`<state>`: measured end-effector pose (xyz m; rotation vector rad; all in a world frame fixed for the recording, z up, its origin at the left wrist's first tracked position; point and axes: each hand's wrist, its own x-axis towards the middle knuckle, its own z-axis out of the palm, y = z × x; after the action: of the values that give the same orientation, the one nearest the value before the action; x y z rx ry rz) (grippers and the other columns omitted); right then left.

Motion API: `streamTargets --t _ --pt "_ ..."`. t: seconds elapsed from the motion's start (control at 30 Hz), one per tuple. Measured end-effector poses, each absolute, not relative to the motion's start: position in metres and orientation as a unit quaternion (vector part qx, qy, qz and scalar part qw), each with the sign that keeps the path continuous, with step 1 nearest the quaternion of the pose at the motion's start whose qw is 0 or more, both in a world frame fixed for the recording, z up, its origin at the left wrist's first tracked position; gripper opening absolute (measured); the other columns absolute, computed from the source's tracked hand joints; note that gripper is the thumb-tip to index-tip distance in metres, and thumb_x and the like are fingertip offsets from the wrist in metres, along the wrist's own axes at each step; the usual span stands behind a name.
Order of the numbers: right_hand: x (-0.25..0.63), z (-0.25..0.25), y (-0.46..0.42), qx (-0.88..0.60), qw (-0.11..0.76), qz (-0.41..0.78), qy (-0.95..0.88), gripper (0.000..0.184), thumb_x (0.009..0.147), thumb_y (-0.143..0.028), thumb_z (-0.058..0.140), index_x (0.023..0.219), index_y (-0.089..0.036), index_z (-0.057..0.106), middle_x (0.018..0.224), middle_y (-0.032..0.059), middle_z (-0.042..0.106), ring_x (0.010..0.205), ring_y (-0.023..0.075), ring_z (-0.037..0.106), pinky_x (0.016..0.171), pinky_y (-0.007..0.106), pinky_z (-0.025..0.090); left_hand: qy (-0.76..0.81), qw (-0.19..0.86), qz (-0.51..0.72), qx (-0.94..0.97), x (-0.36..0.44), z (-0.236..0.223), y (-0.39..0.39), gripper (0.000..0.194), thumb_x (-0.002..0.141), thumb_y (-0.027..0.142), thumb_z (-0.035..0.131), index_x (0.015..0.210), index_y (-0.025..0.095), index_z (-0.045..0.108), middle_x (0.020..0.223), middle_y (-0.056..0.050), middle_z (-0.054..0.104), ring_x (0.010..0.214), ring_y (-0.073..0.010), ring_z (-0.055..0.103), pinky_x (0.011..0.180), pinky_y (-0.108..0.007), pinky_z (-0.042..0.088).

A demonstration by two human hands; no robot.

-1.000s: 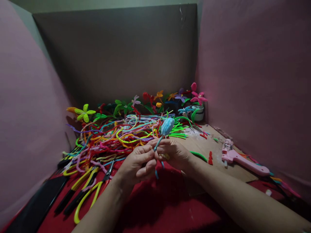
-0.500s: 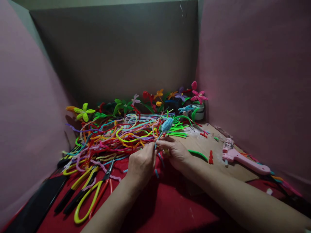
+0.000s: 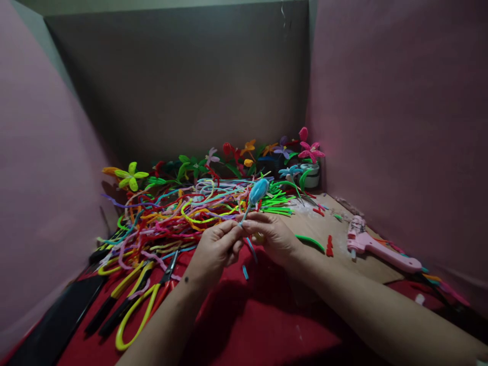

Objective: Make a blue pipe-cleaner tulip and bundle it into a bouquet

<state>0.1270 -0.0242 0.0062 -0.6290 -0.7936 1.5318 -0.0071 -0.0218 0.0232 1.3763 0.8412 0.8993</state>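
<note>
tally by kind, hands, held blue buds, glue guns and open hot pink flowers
Left hand and right hand: 2
Held blue bud: 1
Glue gun: 1
Open hot pink flower: 1
Total: 5

Fuzzy blue flower (image 3: 258, 191), tilted rightward

No texts, labels, brands, numbers or signs are legible anywhere in the frame.
</note>
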Motion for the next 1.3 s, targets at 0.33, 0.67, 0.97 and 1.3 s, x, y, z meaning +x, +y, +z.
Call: streamTargets --t 0.33,0.67,0.97,1.3 --pt "0.135 0.001 -0.020 -0.217 0.539 0.687 -0.437 0.017 0.063 -0.023 0.071 0.079 -0.016 0.069 0.070 0.0005 0.063 0.060 0.0065 0.053 0.051 0.017 0.034 0.204 0.800 0.309 0.472 -0.018 0.019 -0.020 0.015 0.081 0.025 0.053 0.070 0.014 0.054 0.040 0.011 0.029 0.027 0.0008 0.010 0.031 -0.014 0.021" --pt "0.128 0.002 -0.019 -0.285 0.631 0.652 -0.309 0.019 0.051 -0.019 0.076 0.065 -0.014 0.065 0.064 -0.0006 0.063 0.052 0.0067 0.051 0.048 0.019 0.032 0.429 0.140 0.387 0.804 -0.008 0.009 -0.021 0.023 0.080 0.033 0.053 0.096 0.018 0.056 0.075 -0.003 0.062 0.058 -0.0122 0.055 0.050 -0.021 0.037" --pt "0.123 0.002 -0.026 -0.285 0.607 0.622 -0.404 0.017 0.059 -0.027 0.072 0.069 -0.013 0.068 0.059 -0.0014 0.058 0.053 0.0067 0.044 0.048 0.020 0.030 0.414 0.030 0.375 0.829 -0.013 0.003 -0.017 0.018 0.083 0.016 0.039 0.073 0.017 0.054 0.059 0.001 0.052 0.054 -0.0098 0.049 0.052 -0.020 0.035" --pt "0.132 0.003 -0.023 -0.265 0.570 0.602 -0.492 0.019 0.067 -0.032 0.068 0.074 -0.015 0.068 0.063 -0.0015 0.054 0.051 0.0046 0.034 0.046 0.020 0.022 0.367 0.615 0.393 0.577 -0.008 0.030 -0.027 0.026 0.078 0.036 0.055 0.065 0.016 0.045 0.042 0.009 0.036 0.032 -0.0015 0.024 0.034 -0.014 0.017"
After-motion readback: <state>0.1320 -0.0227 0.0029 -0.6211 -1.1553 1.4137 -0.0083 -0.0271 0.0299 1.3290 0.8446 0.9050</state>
